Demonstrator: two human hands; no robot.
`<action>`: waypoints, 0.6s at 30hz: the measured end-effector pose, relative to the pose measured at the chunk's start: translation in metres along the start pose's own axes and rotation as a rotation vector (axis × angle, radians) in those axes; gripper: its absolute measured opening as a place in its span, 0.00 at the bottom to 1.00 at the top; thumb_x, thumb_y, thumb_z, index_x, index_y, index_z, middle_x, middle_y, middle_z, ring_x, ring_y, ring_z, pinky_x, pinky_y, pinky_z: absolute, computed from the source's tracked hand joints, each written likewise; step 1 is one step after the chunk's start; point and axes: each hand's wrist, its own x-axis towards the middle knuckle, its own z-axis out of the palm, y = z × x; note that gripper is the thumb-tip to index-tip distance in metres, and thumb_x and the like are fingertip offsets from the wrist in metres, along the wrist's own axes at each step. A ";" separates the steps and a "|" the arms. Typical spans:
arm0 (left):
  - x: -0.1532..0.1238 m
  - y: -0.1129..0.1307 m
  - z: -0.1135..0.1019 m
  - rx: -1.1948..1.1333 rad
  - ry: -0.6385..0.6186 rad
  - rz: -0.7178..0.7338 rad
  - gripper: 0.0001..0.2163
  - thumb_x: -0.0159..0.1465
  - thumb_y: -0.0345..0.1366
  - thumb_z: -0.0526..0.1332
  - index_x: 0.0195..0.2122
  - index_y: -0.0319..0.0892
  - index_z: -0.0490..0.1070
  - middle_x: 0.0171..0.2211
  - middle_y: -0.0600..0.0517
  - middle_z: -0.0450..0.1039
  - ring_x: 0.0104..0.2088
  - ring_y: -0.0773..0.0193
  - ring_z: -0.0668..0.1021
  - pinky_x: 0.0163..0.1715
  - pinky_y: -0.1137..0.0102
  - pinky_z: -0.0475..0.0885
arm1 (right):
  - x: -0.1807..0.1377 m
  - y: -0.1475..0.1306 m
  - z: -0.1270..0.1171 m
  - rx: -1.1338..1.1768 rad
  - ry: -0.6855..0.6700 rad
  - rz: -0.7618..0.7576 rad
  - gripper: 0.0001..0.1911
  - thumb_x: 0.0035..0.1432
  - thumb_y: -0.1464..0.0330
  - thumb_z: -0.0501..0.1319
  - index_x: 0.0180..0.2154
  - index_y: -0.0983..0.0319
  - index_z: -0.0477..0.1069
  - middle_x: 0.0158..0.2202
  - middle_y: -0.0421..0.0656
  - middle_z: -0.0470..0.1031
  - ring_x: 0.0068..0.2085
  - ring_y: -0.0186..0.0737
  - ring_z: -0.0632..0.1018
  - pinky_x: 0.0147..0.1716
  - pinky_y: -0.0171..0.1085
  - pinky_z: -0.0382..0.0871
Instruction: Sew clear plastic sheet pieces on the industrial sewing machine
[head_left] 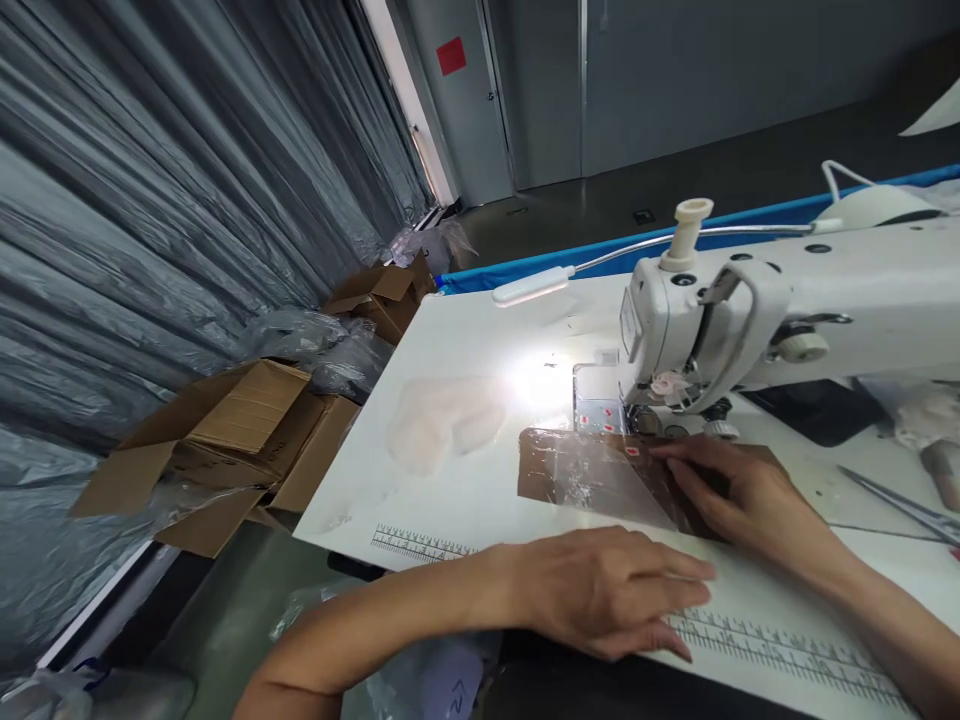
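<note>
A flat brown panel with clear, shiny film over it [540, 465] lies on the sewing machine table, its back edge running beneath the head of the white sewing machine [667, 320]. My right hand [742, 490] is on the panel just right of the needle area, thumb and forefinger pinched together at its surface. Small red-and-white marks show on the panel and on the metal plate [596, 400] behind it. My left hand [611, 590] rests palm down at the table's front edge, fingers stretched to the right and holding nothing. The needle itself is hidden.
Printed ruler markings [787, 645] run along the front edge of the white table [450, 330]. Scissors [900, 505] lie at the right. A lit lamp [532, 287] hangs over the table. Open cardboard boxes [247, 420] and plastic bags stand at the left, beside a grey curtain [150, 180].
</note>
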 end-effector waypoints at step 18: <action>-0.006 -0.065 -0.049 -0.176 0.337 -0.622 0.05 0.67 0.34 0.57 0.39 0.40 0.69 0.37 0.50 0.75 0.38 0.65 0.77 0.36 0.68 0.74 | 0.007 -0.011 -0.010 0.070 -0.091 -0.035 0.16 0.63 0.62 0.54 0.48 0.56 0.75 0.46 0.44 0.78 0.44 0.45 0.79 0.43 0.43 0.75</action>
